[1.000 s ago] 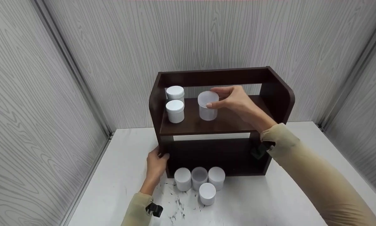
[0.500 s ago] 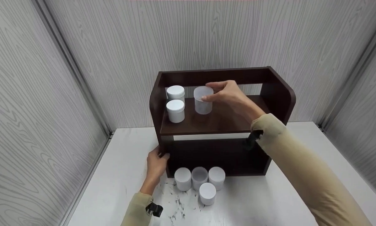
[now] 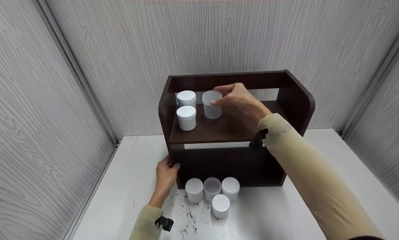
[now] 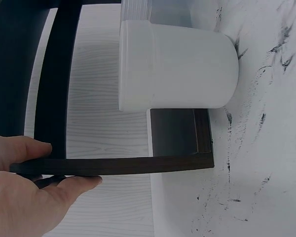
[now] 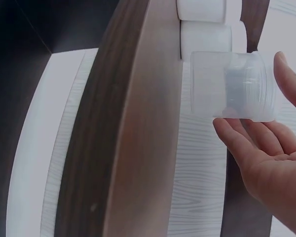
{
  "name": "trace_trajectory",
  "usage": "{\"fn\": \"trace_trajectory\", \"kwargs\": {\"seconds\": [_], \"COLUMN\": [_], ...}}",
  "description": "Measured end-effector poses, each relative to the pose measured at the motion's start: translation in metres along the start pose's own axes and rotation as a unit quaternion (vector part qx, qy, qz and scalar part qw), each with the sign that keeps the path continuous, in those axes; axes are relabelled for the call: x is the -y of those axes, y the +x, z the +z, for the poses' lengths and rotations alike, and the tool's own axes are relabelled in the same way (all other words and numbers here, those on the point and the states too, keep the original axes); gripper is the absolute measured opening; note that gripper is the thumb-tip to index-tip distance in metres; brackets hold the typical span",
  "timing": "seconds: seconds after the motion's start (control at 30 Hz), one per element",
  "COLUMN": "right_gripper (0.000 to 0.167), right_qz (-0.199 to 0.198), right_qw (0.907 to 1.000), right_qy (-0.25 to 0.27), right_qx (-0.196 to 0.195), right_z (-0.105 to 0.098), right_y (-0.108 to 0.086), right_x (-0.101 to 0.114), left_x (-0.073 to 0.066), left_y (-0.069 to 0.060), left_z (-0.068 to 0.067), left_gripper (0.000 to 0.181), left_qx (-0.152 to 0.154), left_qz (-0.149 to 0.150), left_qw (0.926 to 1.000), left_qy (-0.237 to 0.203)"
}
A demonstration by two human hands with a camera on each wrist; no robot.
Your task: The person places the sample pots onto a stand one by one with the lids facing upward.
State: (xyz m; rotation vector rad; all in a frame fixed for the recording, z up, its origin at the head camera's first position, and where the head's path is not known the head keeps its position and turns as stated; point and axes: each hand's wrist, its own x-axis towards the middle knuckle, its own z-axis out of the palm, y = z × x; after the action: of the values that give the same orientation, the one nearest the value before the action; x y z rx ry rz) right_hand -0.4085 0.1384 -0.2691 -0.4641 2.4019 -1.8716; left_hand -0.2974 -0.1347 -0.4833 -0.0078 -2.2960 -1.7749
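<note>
At the upper shelf (image 3: 232,129): a clear jar (image 3: 211,112), upright, just right of the rear white jar (image 3: 187,96); whether its base touches the board cannot be told.
Right hand (image 3: 240,98): grasping the clear jar near its rim, thumb and fingers on opposite sides.
Front white jar (image 3: 187,120): by the left panel (image 3: 165,113).
Left hand (image 3: 165,175): gripping that panel's edge.
Rack (image 3: 227,161): dark brown, on the table (image 3: 136,173).
Before it: a grey translucent jar (image 3: 212,190) between two white-lidded jars (image 3: 195,190), a smaller jar (image 3: 220,207) nearer.
</note>
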Motion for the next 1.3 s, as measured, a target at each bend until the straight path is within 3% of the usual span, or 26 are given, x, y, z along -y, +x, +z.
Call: {"fn": "trace_trajectory", "kwargs": {"seconds": [0.27, 0.77, 1.0, 1.3], "right_gripper": [0.065, 0.069, 0.062, 0.061], "right_qz": [0.022, 0.055, 0.043, 0.056], "right_qw": [0.9996, 0.9980, 0.9988, 0.9978], "right_qy": [-0.017, 0.029, 0.014, 0.022], "right_qx": [-0.002, 0.013, 0.019, 0.029], "right_z": [-0.001, 0.005, 0.003, 0.004], "right_y": [0.009, 0.021, 0.030, 0.036], "right_x": [-0.002, -0.004, 0.000, -0.003], "left_x": [0.000, -0.001, -0.001, -0.003], "left_y": [0.002, 0.001, 0.002, 0.002], "left_z": [0.002, 0.001, 0.000, 0.000], "left_gripper": [0.054, 0.052, 0.056, 0.055], "left_qx": [-0.009, -0.011, -0.006, -0.013], "left_qz": [0.001, 0.014, -0.004, -0.006], "left_qw": [0.9999, 0.9998, 0.9999, 0.9998], "left_qy": [0.010, 0.006, 0.008, 0.015]}}
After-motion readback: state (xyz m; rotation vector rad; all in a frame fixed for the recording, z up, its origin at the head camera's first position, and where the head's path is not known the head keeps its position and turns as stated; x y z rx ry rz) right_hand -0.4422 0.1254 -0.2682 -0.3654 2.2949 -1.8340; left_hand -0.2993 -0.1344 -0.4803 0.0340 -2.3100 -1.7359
